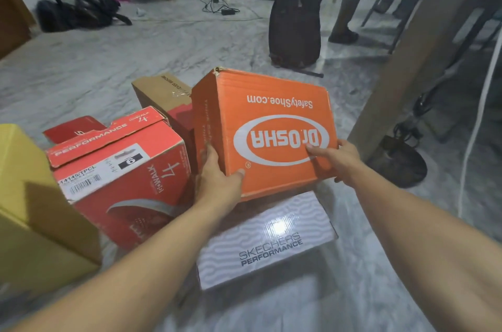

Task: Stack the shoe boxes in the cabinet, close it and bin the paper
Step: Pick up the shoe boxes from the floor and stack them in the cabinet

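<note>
An orange shoe box (266, 103) with upside-down white lettering is tilted above a white patterned shoe box (271, 242) on the marble floor. My left hand (217, 177) grips its near left corner, thumb on the lid. My right hand (336, 160) holds its right edge, thumb on the lid. A red shoe box (127, 190) with a loose lid stands to the left. Behind the two lies a brown cardboard box (157, 90). A yellow box (32, 209) fills the left edge. No cabinet, paper or bin is in view.
A dark backpack (294, 24) stands on the floor beyond the boxes. A wooden post (418, 60) slants up at the right, with a dark round base (399, 163) beside it. Black bags (78, 9), cables and people's legs (350, 5) lie farther back.
</note>
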`<move>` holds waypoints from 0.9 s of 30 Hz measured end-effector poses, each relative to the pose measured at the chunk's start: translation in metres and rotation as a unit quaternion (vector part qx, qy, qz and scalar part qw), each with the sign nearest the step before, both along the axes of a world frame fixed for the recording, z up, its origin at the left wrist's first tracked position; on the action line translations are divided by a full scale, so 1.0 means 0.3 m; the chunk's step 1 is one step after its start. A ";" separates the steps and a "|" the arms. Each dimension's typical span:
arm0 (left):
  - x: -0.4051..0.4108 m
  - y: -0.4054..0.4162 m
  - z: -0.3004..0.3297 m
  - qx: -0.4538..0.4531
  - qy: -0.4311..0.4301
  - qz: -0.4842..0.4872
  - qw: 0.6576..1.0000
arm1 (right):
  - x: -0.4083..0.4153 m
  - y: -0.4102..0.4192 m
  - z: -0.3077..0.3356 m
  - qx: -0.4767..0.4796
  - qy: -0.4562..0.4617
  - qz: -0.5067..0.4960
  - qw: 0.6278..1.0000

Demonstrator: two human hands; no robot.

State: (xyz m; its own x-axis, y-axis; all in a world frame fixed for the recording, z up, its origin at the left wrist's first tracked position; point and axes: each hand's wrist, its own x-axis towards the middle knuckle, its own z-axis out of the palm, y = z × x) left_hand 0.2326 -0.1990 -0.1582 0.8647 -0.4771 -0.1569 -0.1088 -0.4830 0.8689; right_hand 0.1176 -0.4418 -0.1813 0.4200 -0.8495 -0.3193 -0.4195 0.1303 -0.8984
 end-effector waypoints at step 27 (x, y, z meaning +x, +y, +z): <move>-0.171 0.283 0.364 -0.013 0.054 -0.034 0.998 | -0.293 0.168 0.412 -0.055 0.014 0.046 0.997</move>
